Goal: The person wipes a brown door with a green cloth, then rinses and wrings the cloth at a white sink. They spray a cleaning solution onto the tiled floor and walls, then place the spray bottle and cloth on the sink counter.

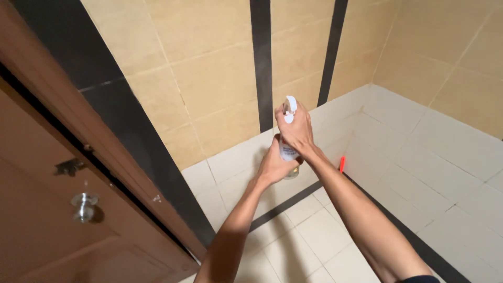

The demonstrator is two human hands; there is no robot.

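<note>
above the pale tiled floor [429,173], out in front of the yellow tiled wall [209,78], a spray bottle [287,149] is held upright. the left hand [273,166] has its fingers wrapped round the bottle's lower body, the right hand [296,131] fingers closed over the white nozzle [290,108]. a brown door [47,209] stands near left.

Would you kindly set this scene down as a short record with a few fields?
Setting: tiled room, beige wall tiles with black stripes, pale floor tiles
Left hand: wrapped around the lower body of a spray bottle
Right hand: gripping the bottle's white trigger head
Bottle: held upright in the air, apart from the wall
Door: brown wooden door at left, with a metal knob
Other: small red object beside the right forearm, kind unclear
</note>
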